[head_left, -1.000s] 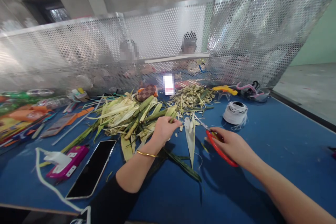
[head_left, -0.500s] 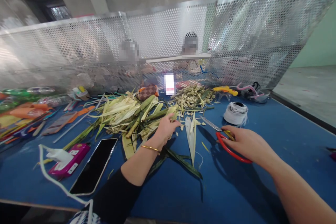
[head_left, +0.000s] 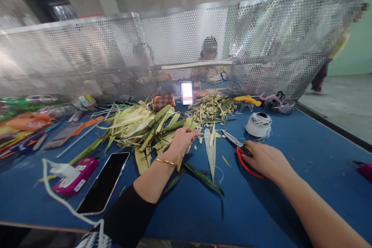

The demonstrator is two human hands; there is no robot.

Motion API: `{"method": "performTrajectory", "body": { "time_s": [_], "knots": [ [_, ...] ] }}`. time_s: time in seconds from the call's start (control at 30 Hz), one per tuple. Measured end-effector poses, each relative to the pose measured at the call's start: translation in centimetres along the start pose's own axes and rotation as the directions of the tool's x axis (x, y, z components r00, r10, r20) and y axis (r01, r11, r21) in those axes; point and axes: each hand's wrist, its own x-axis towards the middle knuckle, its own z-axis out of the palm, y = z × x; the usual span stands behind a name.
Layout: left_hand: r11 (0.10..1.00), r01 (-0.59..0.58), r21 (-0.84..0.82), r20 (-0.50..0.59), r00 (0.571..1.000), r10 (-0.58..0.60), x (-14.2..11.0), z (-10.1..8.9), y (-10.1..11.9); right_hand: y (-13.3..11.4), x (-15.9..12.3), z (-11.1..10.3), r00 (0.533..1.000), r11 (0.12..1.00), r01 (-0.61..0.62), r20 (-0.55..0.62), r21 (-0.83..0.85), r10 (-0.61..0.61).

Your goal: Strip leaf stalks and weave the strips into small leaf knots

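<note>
My left hand (head_left: 182,142), with a gold bangle at the wrist, is closed at the near edge of the leaf pile. Its fingers are pinched around a pale green leaf strip (head_left: 179,164), mostly hidden by the hand. My right hand (head_left: 265,159) grips scissors (head_left: 247,164) with red and yellow handles; their blades point left and away from me, low over the table. Between the hands lies a pale pointed leaf piece (head_left: 209,151). Dark green leaves (head_left: 203,180) lie nearer to me. The pile of pale green leaves and stalks (head_left: 130,124) spreads beyond my left hand.
A spool of white string (head_left: 258,124) stands beyond my right hand. A phone (head_left: 104,184) and a magenta tissue pack (head_left: 78,178) lie at left. Small cut scraps (head_left: 216,107) and a yellow-handled tool (head_left: 247,100) lie before the perforated metal screen (head_left: 180,35). A person (head_left: 334,54) is at far right.
My right hand and the scissors have shifted slightly left, with the scissors turned a little. My left hand has turned slightly at the leaf pile. A person has appeared at far right.
</note>
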Motion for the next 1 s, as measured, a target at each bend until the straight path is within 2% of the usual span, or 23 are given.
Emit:
{"method": "performTrajectory", "body": {
  "time_s": [0.1,0.2,0.3,0.4,0.47,0.53,0.6,0.63,0.7,0.8,0.87,0.93,1.0],
  "knots": [
    [0.999,0.021,-0.049,0.032,0.999,-0.02,-0.1,0.0,0.2,-0.1,-0.3,0.3,0.999,0.999,0.034,-0.031,-0.041,-0.035],
    [0.989,0.063,-0.136,0.08,0.995,-0.053,-0.2,0.0,0.4,-0.4,-0.4,-0.3,0.993,0.996,0.067,-0.09,-0.054,-0.071],
    [0.979,0.104,-0.174,0.109,0.99,-0.085,-0.2,0.0,0.6,-0.9,0.3,-1.7,0.977,0.989,0.126,-0.182,0.071,-0.112],
    [0.97,0.116,-0.215,0.116,0.989,-0.093,-0.1,-0.1,0.6,-2.3,1.8,-2.9,0.95,0.929,0.268,-0.233,0.256,-0.21],
    [0.961,0.112,-0.254,0.105,0.991,-0.088,0.0,-0.3,0.6,-3.8,3.0,-3.0,0.914,0.851,0.399,-0.223,0.341,-0.339],
    [0.953,0.091,-0.29,0.081,0.994,-0.071,0.0,-0.5,0.8,-5.8,4.0,-2.6,0.839,0.76,0.538,-0.148,0.365,-0.523],
    [0.949,0.069,-0.308,0.045,0.997,-0.058,0.1,-0.7,0.9,-7.7,5.1,-2.0,0.77,0.696,0.617,-0.095,0.367,-0.631],
    [0.951,0.056,-0.304,0.028,0.998,-0.05,0.1,-0.8,0.9,-8.4,5.7,-1.8,0.751,0.683,0.633,-0.077,0.364,-0.656],
    [0.963,0.031,-0.269,0.003,0.999,-0.032,0.2,-0.9,0.9,-9.1,7.4,-1.7,0.756,0.694,0.629,-0.067,0.351,-0.651],
    [0.973,0.028,-0.23,-0.007,1.0,-0.03,0.2,-0.9,0.9,-8.4,10.6,-2.3,0.838,0.779,0.542,-0.134,0.315,-0.528],
    [0.968,0.039,-0.247,-0.007,0.999,-0.042,0.3,-0.9,0.9,-7.5,12.3,-2.9,0.867,0.81,0.497,-0.164,0.311,-0.47],
    [0.96,0.042,-0.276,-0.021,0.999,-0.05,0.4,-0.9,0.8,-7.1,12.9,-3.2,0.863,0.798,0.505,-0.156,0.329,-0.481],
    [0.953,0.045,-0.299,-0.04,0.997,-0.06,0.5,-1.0,0.8,-7.7,12.3,-3.0,0.829,0.755,0.548,-0.117,0.359,-0.546]
  ]
}}
